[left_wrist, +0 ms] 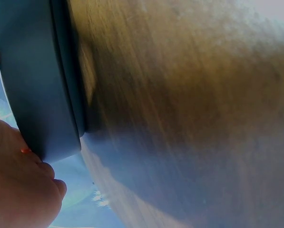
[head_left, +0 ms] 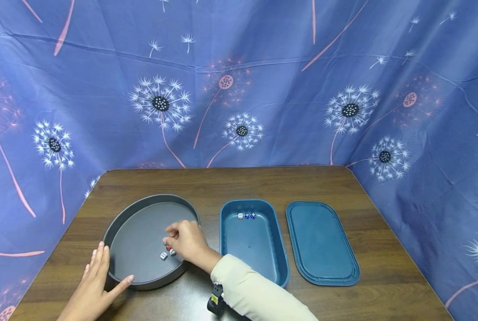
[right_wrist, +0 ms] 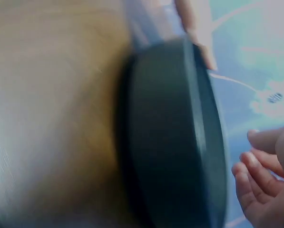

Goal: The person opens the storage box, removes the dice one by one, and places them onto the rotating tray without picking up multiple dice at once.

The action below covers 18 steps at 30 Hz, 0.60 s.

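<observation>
A round grey pan [head_left: 142,240] sits on the left of the wooden table [head_left: 222,183]. Inside it lie two white dice [head_left: 164,256] and a red die [head_left: 168,247]. My right hand [head_left: 168,237] hovers over them with curled fingers, its thumb tip right at the red die; whether it pinches the die is hidden. In the right wrist view the curled fingers [right_wrist: 258,175] show nothing between them, beside the pan [right_wrist: 175,137]. My left hand [head_left: 102,272] lies flat against the pan's outer front-left wall, thumb along the rim; the left wrist view shows palm [left_wrist: 18,190] touching pan [left_wrist: 37,85].
A blue oblong container [head_left: 276,249] stands right of the pan, with a white die [head_left: 240,216] and two blue dice [head_left: 250,216] at its far end. Its lid [head_left: 320,243] lies flat further right. Blue patterned cloth [head_left: 239,89] walls in the table.
</observation>
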### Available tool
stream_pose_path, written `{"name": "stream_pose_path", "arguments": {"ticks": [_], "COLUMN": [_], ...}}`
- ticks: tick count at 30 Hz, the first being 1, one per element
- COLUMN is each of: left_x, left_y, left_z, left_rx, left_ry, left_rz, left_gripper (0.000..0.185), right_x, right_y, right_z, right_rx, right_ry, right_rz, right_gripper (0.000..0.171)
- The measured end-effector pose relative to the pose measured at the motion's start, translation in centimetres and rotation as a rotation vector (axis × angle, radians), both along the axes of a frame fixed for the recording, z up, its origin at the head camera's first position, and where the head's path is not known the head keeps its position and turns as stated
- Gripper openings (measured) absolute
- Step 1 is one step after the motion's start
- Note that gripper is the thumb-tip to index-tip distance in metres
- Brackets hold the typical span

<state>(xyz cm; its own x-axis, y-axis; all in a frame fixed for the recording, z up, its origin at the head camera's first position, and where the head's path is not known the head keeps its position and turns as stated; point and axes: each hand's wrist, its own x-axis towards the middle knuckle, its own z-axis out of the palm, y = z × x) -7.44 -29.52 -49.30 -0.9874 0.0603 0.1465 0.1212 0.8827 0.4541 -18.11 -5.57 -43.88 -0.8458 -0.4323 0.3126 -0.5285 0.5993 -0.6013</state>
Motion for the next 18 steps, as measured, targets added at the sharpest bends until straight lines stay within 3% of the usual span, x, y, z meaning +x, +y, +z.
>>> {"name": "stream_pose_path", "arguments": {"ticks": [5, 9, 18], "left_x": [0.0, 0.0, 0.0], "left_y": [0.0, 0.1, 0.0], "left_z": [0.0, -0.1, -0.2], "left_rx": [-0.001, -0.008, -0.006], "left_ry": [0.01, 0.006, 0.007], "left_rz": [0.0, 0.001, -0.004], "left_gripper": [0.104, 0.104, 0.104], "right_x": [-1.6, -2.8, -4.8], "right_y": [3.2, 6.3, 12.1], "right_z": [2.0, 2.7, 0.9], "right_rx": [-0.137, -0.197, -0.172], "right_ry": [-0.031, -0.064, -0.121], "right_rz": [-0.001, -0.059, -0.291], "right_gripper": [0.014, 0.015, 0.016]}}
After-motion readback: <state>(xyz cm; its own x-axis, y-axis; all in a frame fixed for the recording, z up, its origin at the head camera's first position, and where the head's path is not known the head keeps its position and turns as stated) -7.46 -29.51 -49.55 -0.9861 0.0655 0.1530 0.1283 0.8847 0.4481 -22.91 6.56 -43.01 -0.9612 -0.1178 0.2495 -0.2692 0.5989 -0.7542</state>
